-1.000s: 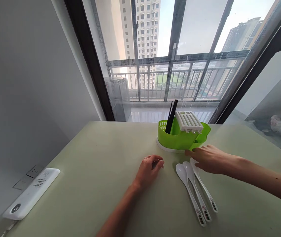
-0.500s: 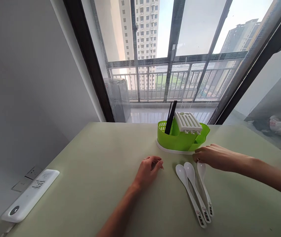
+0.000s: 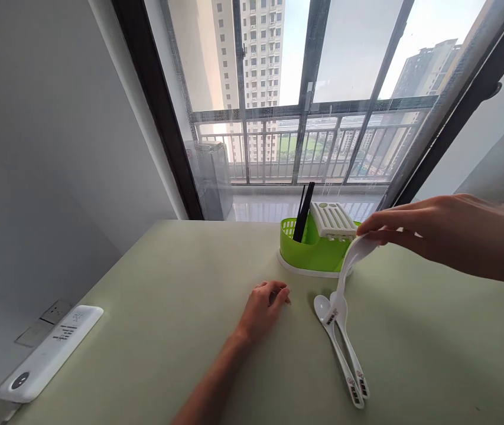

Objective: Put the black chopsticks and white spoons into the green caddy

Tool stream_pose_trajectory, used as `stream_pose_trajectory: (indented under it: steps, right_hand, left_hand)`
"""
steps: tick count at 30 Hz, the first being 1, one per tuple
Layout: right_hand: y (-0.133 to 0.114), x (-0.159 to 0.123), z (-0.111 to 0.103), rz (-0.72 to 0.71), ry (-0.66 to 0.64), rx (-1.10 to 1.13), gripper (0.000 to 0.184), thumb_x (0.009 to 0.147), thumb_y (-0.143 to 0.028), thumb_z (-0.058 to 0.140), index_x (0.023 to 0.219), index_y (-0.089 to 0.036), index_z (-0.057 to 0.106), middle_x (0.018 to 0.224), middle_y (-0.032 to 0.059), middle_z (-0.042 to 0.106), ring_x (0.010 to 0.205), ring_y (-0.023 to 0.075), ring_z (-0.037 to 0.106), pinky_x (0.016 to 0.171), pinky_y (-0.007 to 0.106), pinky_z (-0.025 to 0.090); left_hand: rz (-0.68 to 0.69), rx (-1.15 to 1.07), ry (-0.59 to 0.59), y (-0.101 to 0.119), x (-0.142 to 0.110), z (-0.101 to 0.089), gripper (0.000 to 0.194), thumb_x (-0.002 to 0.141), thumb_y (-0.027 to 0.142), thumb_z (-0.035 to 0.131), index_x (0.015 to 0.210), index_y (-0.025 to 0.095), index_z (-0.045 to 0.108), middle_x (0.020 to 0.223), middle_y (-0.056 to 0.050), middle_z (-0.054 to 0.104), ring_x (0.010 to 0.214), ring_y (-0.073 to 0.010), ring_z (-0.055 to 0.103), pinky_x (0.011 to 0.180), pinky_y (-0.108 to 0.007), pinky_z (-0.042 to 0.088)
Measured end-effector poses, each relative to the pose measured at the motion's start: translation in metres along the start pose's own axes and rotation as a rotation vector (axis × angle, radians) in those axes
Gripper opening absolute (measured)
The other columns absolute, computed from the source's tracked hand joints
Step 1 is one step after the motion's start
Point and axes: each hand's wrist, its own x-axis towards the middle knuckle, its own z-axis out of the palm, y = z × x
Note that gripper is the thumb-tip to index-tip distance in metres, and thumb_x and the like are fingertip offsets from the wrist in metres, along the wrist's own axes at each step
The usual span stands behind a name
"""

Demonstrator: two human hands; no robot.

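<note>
My right hand (image 3: 429,227) is raised at the right and pinches a white spoon (image 3: 354,251) by its bowl. The spoon's handle slants down, its labelled end in front of the bowls of two more white spoons. These two, a left spoon (image 3: 338,354) and a right spoon (image 3: 353,348), lie side by side with bowls away from me. My left hand (image 3: 264,307) rests on the table, left of the spoons, fingers loosely curled and holding nothing. Behind stands a green cutlery holder (image 3: 305,255) with black chopsticks (image 3: 303,213) and a white slotted top (image 3: 334,219); my right hand partly hides its right end.
The pale green table (image 3: 167,307) reaches back to a glass sliding door. A white power strip (image 3: 52,354) lies along the left edge near a wall socket (image 3: 54,311). Outside are a balcony railing (image 3: 269,150) and tall buildings.
My right hand has lifted the rightmost spoon by its bowl, off the table, up and to the left, tipping its handle downward. My left hand stays in place.
</note>
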Motion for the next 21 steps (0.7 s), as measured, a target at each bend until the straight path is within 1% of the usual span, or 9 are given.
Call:
stream_pose_trajectory:
  steps: [2,4,7,9,13,15,16,19,21]
  right_hand:
    - [-0.013,0.007,-0.007,-0.02,0.029,-0.081,0.044,0.092,-0.063,0.038,0.096,-0.042,0.076,0.077,0.0036,0.078,0.051,0.026,0.063,0.047,0.036,0.037]
    - [-0.027,0.014,-0.012,0.015,0.132,-0.176,0.052,0.097,-0.063,0.028,0.104,-0.04,0.074,0.084,0.0056,0.078,0.056,0.0273,0.064,0.049,0.036,0.035]
    - [-0.041,0.025,-0.015,0.079,0.26,-0.252,0.052,0.101,-0.059,0.025,0.111,-0.038,0.072,0.098,0.0072,0.078,0.075,0.0322,0.068,0.056,0.037,0.036]
    - [-0.045,0.033,-0.011,0.086,0.272,-0.268,0.049,0.103,-0.055,0.029,0.115,-0.035,0.072,0.108,0.0071,0.077,0.083,0.0327,0.068,0.059,0.036,0.038]
    - [-0.043,0.046,0.011,0.027,0.216,-0.316,0.04,0.104,-0.042,0.037,0.121,-0.03,0.072,0.119,0.0064,0.074,0.08,0.0272,0.069,0.06,0.034,0.039]
    - [-0.043,0.047,0.025,-0.017,0.179,-0.314,0.035,0.103,-0.032,0.042,0.119,-0.031,0.073,0.118,0.0054,0.074,0.081,0.0254,0.069,0.062,0.033,0.04]
    - [-0.045,0.047,0.032,-0.052,0.162,-0.313,0.033,0.102,-0.027,0.044,0.117,-0.03,0.073,0.117,0.0053,0.075,0.085,0.0255,0.069,0.064,0.033,0.041]
    - [-0.05,0.042,0.051,-0.204,0.126,-0.349,0.032,0.098,-0.013,0.049,0.111,-0.026,0.075,0.113,0.007,0.076,0.102,0.0277,0.067,0.078,0.036,0.044]
    - [-0.051,0.038,0.064,-0.294,0.126,-0.377,0.032,0.096,-0.007,0.051,0.109,-0.023,0.075,0.111,0.0079,0.076,0.11,0.0277,0.064,0.088,0.038,0.043]
  left_hand:
    - [0.007,0.002,-0.001,0.0,0.0,0.0,0.036,0.099,0.047,0.048,0.09,0.022,0.073,0.085,-0.003,0.078,0.081,-0.0196,0.065,0.077,-0.03,0.05]
    - [0.009,0.0,-0.004,-0.001,0.0,0.0,0.036,0.099,0.047,0.048,0.091,0.022,0.073,0.085,-0.003,0.078,0.082,-0.0198,0.065,0.078,-0.03,0.05]
    - [0.01,-0.004,-0.006,-0.001,0.0,0.0,0.036,0.1,0.046,0.047,0.091,0.022,0.073,0.085,-0.003,0.078,0.084,-0.0199,0.065,0.08,-0.031,0.05]
    - [0.013,-0.005,-0.008,-0.002,0.0,0.0,0.036,0.1,0.046,0.047,0.09,0.022,0.072,0.085,-0.003,0.078,0.084,-0.0199,0.064,0.081,-0.031,0.049]
    - [0.013,-0.005,-0.008,-0.003,0.0,-0.001,0.036,0.1,0.047,0.048,0.09,0.023,0.072,0.085,-0.003,0.077,0.085,-0.0203,0.064,0.08,-0.031,0.049]
    - [0.011,0.0,-0.011,-0.004,0.0,-0.001,0.037,0.099,0.048,0.048,0.088,0.023,0.072,0.085,-0.003,0.077,0.086,-0.0205,0.064,0.079,-0.031,0.049]
    - [0.011,0.003,-0.013,-0.004,0.0,-0.001,0.037,0.099,0.048,0.047,0.087,0.023,0.072,0.084,-0.003,0.077,0.085,-0.0205,0.064,0.079,-0.03,0.049]
    - [0.016,0.01,-0.014,-0.004,0.0,-0.001,0.038,0.099,0.047,0.048,0.084,0.023,0.072,0.085,-0.003,0.077,0.084,-0.02,0.064,0.079,-0.03,0.049]
    - [0.022,0.007,-0.006,-0.004,0.0,-0.001,0.037,0.099,0.046,0.048,0.083,0.023,0.072,0.085,-0.004,0.076,0.083,-0.0197,0.064,0.079,-0.03,0.049]
